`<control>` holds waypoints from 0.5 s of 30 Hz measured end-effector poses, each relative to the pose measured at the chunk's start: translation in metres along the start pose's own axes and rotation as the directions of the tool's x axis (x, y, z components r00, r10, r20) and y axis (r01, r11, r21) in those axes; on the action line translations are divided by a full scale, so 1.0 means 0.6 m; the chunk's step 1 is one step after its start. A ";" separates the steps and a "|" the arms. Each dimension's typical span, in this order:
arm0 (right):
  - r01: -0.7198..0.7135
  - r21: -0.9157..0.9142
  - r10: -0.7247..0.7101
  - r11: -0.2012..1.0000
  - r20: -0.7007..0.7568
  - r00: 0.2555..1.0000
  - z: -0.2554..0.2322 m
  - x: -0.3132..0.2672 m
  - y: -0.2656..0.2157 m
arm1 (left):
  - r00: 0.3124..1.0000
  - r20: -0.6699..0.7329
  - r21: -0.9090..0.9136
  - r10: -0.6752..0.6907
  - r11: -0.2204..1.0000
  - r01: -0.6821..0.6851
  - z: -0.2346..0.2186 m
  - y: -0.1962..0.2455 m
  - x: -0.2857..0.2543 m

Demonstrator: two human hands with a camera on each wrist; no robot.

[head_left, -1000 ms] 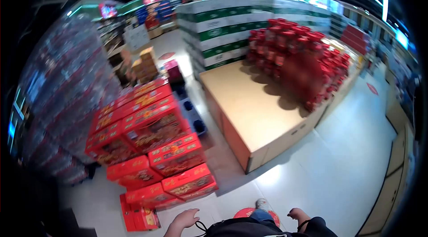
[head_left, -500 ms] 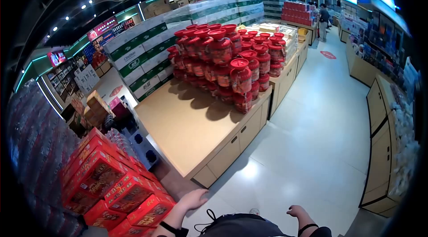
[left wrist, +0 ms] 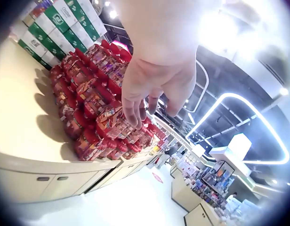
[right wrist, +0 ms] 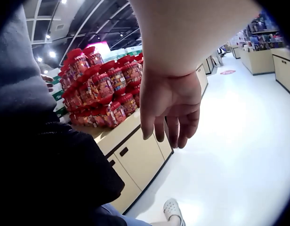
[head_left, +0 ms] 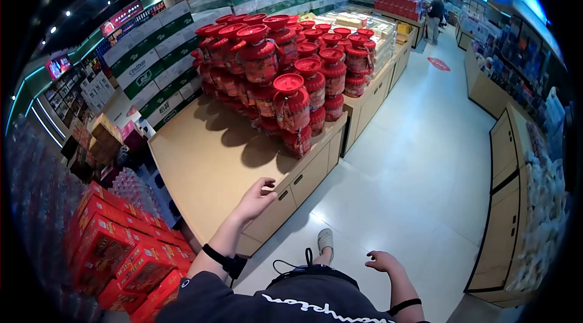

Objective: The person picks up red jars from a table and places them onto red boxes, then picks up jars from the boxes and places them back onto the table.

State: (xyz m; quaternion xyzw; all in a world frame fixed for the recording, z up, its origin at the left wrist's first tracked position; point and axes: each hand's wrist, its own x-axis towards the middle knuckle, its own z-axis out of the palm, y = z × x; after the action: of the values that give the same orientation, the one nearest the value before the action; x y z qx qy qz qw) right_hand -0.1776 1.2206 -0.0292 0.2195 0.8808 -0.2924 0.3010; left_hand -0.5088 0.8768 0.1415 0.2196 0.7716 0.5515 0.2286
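My left hand (head_left: 256,199) reaches forward over the front edge of the wooden display counter (head_left: 188,153), its fingers loosely bent around nothing. Beyond it stand stacked red-lidded plastic jars (head_left: 293,104), several layers high. In the left wrist view the left hand (left wrist: 159,87) overlaps these jars (left wrist: 88,113), fingers hanging down. My right hand (head_left: 384,261) hangs at my right side above the floor, holding nothing. The right wrist view shows that hand (right wrist: 171,106) with relaxed fingers, the jars (right wrist: 107,87) behind it to the left.
Red gift cartons (head_left: 127,250) are stacked at lower left, beside wrapped bottles (head_left: 36,220). White and green boxes (head_left: 149,62) form a wall behind the jars. A pale aisle floor (head_left: 401,159) runs ahead to a standing person (head_left: 435,16). Wooden cabinets (head_left: 501,201) line the right.
My view has swung right and come closer to the counter and jars. The left hand has risen from low in front to over the counter's edge. The right hand stays low at my side.
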 end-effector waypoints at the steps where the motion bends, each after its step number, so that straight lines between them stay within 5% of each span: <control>1: 0.003 -0.017 -0.003 1.000 -0.021 1.000 -0.040 0.023 0.000 | 1.000 -0.022 -0.058 0.016 0.998 -0.017 -0.003 0.012 0.037; 6: -0.025 -0.041 0.017 0.999 -0.180 0.983 -0.246 0.118 -0.016 | 0.985 -0.129 -0.166 0.112 0.977 -0.133 -0.037 0.034 0.265; 10: 0.058 -0.066 -0.076 0.996 -0.313 0.947 -0.433 0.198 -0.067 | 0.914 -0.259 0.119 0.313 0.949 -0.292 -0.073 0.124 0.424; 15: 0.299 -0.110 -0.317 0.948 -0.417 0.852 -0.647 0.311 -0.197 | 0.910 -0.312 0.293 0.273 0.939 -0.181 -0.106 0.175 0.575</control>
State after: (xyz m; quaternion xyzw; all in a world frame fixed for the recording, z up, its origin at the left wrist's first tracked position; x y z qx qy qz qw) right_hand -0.5349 1.4247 0.1448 0.1285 0.9547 -0.2629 0.0536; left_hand -0.8132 1.0637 0.2216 0.2352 0.8337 0.4995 -0.0079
